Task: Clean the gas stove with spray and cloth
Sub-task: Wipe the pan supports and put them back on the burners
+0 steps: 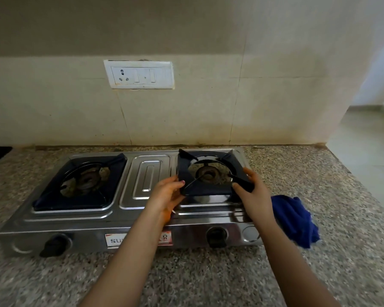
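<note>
A steel two-burner gas stove [146, 173] sits on the granite counter. Its right black pan support [205, 191] is tilted, with its near edge raised off the stove top. My left hand [166, 196] grips that support's near left corner. My right hand [253, 191] grips its near right corner. The right burner [207, 172] shows through the support's ring. The left pan support [75, 202] lies flat over the left burner [87, 179]. A crumpled blue cloth [295, 218] lies on the counter just right of the stove. No spray bottle is in view.
Two black knobs [56, 244] [216, 237] stick out of the stove's front panel. A white socket and switch plate [140, 74] is on the tiled wall behind. The speckled counter [208, 273] ends at the right, with floor [368, 140] beyond.
</note>
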